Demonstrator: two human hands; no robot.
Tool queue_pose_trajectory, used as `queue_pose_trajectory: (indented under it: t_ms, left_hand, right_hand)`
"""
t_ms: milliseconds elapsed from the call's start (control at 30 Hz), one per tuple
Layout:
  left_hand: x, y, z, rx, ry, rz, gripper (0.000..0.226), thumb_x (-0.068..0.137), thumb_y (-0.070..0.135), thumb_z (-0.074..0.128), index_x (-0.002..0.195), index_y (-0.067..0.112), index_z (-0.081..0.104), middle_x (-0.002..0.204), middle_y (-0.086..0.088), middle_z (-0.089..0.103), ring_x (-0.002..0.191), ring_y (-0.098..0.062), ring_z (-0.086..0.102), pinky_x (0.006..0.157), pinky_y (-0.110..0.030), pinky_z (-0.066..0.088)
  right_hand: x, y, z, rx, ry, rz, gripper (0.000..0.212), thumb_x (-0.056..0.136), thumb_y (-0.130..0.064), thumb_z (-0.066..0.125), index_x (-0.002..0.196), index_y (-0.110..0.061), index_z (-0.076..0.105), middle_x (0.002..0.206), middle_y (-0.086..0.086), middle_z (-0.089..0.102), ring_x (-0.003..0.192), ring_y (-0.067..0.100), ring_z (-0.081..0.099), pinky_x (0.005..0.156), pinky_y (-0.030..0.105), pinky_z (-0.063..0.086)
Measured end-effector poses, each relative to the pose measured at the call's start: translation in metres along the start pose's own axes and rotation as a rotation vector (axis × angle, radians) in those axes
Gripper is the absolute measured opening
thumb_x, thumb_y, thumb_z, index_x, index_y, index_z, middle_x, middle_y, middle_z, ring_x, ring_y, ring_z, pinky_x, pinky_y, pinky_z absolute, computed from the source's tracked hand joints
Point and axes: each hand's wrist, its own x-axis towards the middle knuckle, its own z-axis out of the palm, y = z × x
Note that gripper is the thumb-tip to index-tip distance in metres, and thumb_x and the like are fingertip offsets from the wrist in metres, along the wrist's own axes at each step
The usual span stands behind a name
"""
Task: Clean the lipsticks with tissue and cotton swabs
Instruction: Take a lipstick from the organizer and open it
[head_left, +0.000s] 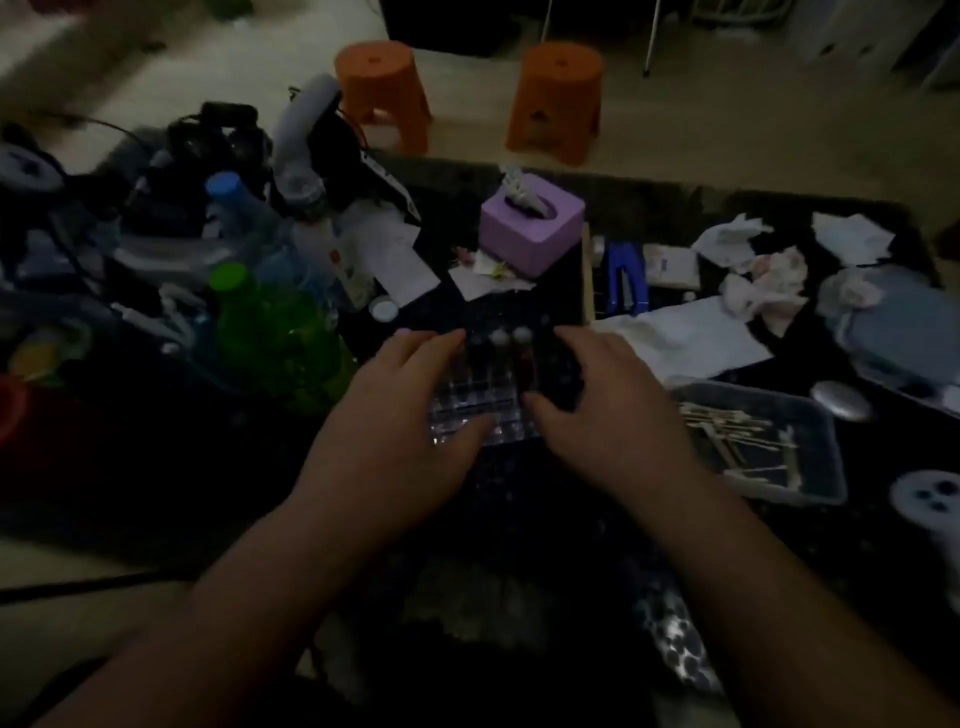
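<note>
A clear plastic lipstick rack (483, 413) stands on the dark table in front of me, with several lipsticks (501, 358) upright in its back row. My left hand (400, 415) grips the rack's left side and my right hand (602, 410) grips its right side, fingers curled around it. A purple tissue box (530, 223) with a tissue sticking out sits behind the rack. To the right, a clear tray (810, 457) holds several cotton swabs (737, 431). The scene is dim and slightly blurred.
Green bottle (270, 332), blue-capped bottle (234, 202) and tangled gear crowd the left. Crumpled used tissues (769, 280), a flat white tissue (696, 332) and a grey lidded container (904, 332) lie at the right. Two orange stools (384, 88) stand beyond the table.
</note>
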Motion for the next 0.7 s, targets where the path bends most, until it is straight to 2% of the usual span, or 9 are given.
queue_pose_trajectory:
  t_ms: [167,300,433,500,600,700]
  left_hand:
    - [-0.026,-0.026,0.029,0.083,0.025,0.130,0.059,0.086,0.052,0.066,0.139,0.029,0.053,0.139,0.003,0.045,0.125,-0.018,0.047,0.104,-0.039,0.046]
    - [-0.060,-0.039,0.031,0.067,0.121,0.174,0.045,0.087,0.046,0.069,0.129,0.030,0.063,0.140,0.002,0.045,0.125,-0.020,0.045,0.101,-0.032,0.040]
    - [-0.082,-0.049,0.033,0.014,0.070,0.171,0.046,0.087,0.048,0.068,0.130,0.034,0.060,0.145,0.009,0.039,0.128,-0.015,0.042,0.104,-0.030,0.041]
    - [-0.082,-0.052,0.032,-0.003,0.044,0.146,0.050,0.087,0.051,0.066,0.133,0.036,0.056,0.143,0.014,0.038,0.127,-0.011,0.042,0.104,-0.028,0.043]
    - [-0.072,-0.053,0.027,-0.014,-0.006,0.139,0.051,0.088,0.054,0.064,0.134,0.036,0.054,0.135,0.016,0.043,0.121,-0.008,0.047,0.102,-0.031,0.047]
    - [-0.059,-0.049,0.021,-0.053,-0.033,0.166,0.039,0.087,0.052,0.064,0.124,0.040,0.058,0.121,0.019,0.048,0.109,-0.005,0.051,0.094,-0.031,0.051]
  right_hand:
    - [-0.011,0.006,0.037,-0.095,0.069,-0.056,0.040,0.086,-0.041,0.065,0.123,-0.029,0.059,0.115,-0.001,0.054,0.099,0.018,0.056,0.084,0.037,0.052]
    - [-0.022,-0.001,0.050,-0.181,0.095,-0.075,0.037,0.088,-0.037,0.064,0.124,-0.028,0.063,0.131,0.000,0.046,0.113,0.019,0.053,0.096,0.042,0.050]
    - [-0.019,-0.008,0.061,-0.281,-0.003,-0.068,0.040,0.087,-0.042,0.063,0.125,-0.030,0.061,0.137,0.002,0.042,0.121,0.023,0.049,0.100,0.043,0.043]
    - [-0.010,-0.010,0.067,-0.306,-0.010,-0.060,0.041,0.085,-0.041,0.063,0.124,-0.029,0.060,0.136,0.001,0.043,0.120,0.023,0.049,0.097,0.043,0.047]
    - [0.004,-0.008,0.075,-0.332,0.010,-0.040,0.044,0.084,-0.044,0.061,0.124,-0.027,0.059,0.132,0.002,0.045,0.117,0.025,0.050,0.094,0.045,0.050]
    - [0.015,-0.004,0.081,-0.392,0.014,-0.040,0.038,0.083,-0.044,0.060,0.117,-0.026,0.061,0.124,0.003,0.047,0.113,0.025,0.049,0.090,0.044,0.050]
